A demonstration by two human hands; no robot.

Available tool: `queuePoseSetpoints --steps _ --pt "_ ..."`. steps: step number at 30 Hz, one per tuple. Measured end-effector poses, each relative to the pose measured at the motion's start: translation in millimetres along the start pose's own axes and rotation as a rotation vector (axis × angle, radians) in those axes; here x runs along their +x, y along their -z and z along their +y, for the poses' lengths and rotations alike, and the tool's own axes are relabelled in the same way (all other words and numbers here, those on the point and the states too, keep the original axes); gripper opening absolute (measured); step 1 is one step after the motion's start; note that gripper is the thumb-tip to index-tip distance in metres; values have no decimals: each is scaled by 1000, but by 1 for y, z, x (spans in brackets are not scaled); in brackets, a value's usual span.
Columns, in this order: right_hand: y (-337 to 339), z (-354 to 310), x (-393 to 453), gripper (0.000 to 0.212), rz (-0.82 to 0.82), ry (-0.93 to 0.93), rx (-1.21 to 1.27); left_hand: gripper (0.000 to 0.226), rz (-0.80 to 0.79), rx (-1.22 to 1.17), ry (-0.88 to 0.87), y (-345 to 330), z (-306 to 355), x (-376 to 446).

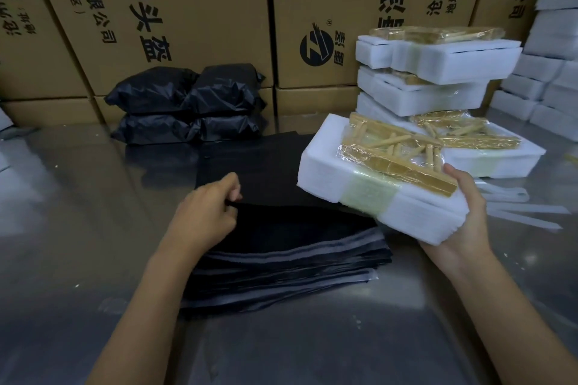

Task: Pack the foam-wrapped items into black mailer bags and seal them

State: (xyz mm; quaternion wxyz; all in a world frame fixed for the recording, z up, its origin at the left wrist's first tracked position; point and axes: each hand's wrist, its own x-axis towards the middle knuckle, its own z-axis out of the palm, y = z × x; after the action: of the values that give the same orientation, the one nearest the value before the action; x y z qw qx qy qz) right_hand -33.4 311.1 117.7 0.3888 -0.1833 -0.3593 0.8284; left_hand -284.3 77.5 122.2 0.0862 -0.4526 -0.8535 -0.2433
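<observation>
Foam-wrapped item (375, 184) gripped in right hand (463, 222); left hand (203, 212) fingers pinch top mailer bag (281, 219).

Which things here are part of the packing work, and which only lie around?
Job: foam-wrapped item gripped by right hand; top mailer bag pinched by left hand; sealed black parcels; waiting foam stack.
Around: cardboard boxes; plastic strips.
</observation>
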Motion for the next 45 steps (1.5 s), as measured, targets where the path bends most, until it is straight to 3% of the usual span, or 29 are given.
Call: queuePoseSetpoints --steps 5,7,9,13,16,18,20,23,25,28,31,33,36,42,45 --pt "-5 -6 -4 29 17 -9 -8 40 142 -484 22 5 -3 2" --pt "-4 -3 -4 41 78 6 -9 36 159 -561 12 -1 5 3" --pt "-3 -1 -3 50 120 26 -19 35 201 -508 -7 -8 11 2" --pt "-6 -3 -1 24 -12 -41 -126 32 275 -268 -87 -16 23 0" --pt "0 -2 2 26 -70 -123 -249 57 280 -275 -152 -14 28 -4" --pt "6 -2 0 5 -71 -34 -364 57 259 -336 -122 -16 27 -5" --pt "9 -3 -2 6 -117 -116 -386 41 250 -362 -35 -20 24 -2" --pt "6 -7 -8 32 -230 -154 -393 40 217 -329 -10 -23 24 1" --pt "7 -10 -11 15 -172 -60 -421 46 190 -321 -30 -21 23 1" --pt "15 -10 -6 34 -65 -70 -342 57 164 -305 -39 -19 23 2" --pt "12 -10 -8 24 -63 -86 -280 68 121 -281 -98 -22 30 1" --pt "8 -10 -7 38 -77 -114 -290 74 104 -280 -135 -24 37 -1" --pt "2 -6 -4 41 -64 -199 -253 78 99 -274 -197 -30 50 -4" --pt "-13 6 -8 34 82 -78 -323 87 85 -300 -153 -37 60 -10" --pt "-23 18 -9 42 126 -45 -312 92 67 -272 -190 -43 69 -11"
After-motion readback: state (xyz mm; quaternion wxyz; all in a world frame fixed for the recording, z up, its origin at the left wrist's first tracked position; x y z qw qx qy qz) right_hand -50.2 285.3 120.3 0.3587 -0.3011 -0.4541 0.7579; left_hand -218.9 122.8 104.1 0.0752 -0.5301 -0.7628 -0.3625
